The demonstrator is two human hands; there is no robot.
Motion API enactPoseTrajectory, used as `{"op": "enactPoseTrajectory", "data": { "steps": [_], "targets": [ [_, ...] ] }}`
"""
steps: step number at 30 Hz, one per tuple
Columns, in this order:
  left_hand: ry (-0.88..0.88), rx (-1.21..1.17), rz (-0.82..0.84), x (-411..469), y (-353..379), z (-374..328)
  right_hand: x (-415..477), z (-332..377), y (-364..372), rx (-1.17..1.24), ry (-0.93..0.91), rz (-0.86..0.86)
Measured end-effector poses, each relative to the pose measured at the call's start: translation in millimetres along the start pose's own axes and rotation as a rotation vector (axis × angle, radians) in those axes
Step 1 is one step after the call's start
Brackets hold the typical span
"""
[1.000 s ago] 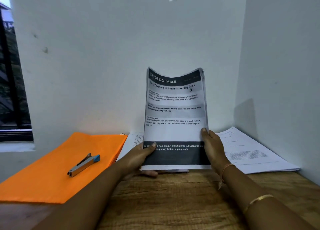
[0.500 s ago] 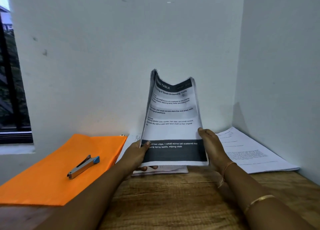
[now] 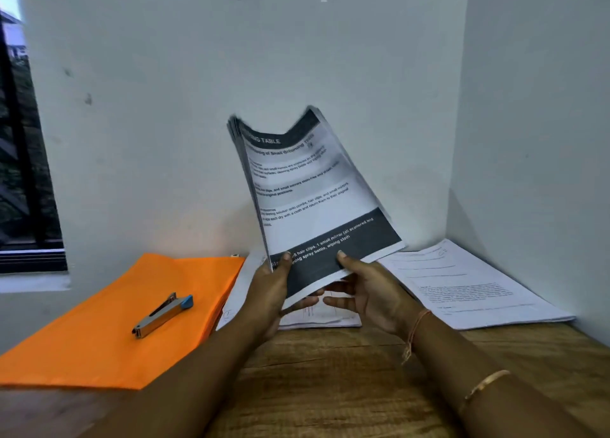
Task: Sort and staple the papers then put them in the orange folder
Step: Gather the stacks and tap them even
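Note:
A stack of printed papers (image 3: 310, 186) with a dark header and footer is held up above the wooden table (image 3: 330, 381), tilted with its top leaning left. My left hand (image 3: 269, 292) grips its lower left corner, thumb on the front. My right hand (image 3: 366, 292) holds the bottom edge, thumb on the dark footer and fingers behind. The orange folder (image 3: 99, 332) lies flat at the left, and a silver stapler (image 3: 161, 315) with a blue tip rests on it.
A pile of printed sheets (image 3: 472, 289) lies flat at the right, in the wall corner. More sheets (image 3: 317, 315) lie under my hands beside the folder. White walls close the back and right; a window (image 3: 19, 173) is at far left.
The stack has lifted off the table and tilted, its top swinging left. My right hand slid from the right edge to the bottom edge, closer to my left hand.

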State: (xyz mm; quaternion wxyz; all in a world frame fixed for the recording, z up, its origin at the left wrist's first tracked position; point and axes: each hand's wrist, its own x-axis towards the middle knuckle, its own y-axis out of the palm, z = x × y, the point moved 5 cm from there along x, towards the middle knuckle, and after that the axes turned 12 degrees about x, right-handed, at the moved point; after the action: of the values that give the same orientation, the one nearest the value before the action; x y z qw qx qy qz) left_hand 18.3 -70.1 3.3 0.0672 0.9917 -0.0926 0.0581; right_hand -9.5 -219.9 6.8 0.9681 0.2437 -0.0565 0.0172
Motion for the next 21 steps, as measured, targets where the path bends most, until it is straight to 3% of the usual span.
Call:
{"op": "enactPoseTrajectory", "data": {
  "steps": [7, 13, 21],
  "targets": [
    [0.033, 0.257, -0.016, 6.0, 1.0, 6.9, 1.6, 6.6, -10.3, 0.015, -0.069, -0.128],
    [0.087, 0.05, 0.005, 14.6, -10.2, -0.2, -1.7, 12.7, -20.4, -0.041, 0.028, -0.065],
    [0.166, -0.146, -0.13, 19.7, -33.7, -15.5, -5.0, 18.2, -45.2, -0.123, 0.136, -0.047]
  ]
}}
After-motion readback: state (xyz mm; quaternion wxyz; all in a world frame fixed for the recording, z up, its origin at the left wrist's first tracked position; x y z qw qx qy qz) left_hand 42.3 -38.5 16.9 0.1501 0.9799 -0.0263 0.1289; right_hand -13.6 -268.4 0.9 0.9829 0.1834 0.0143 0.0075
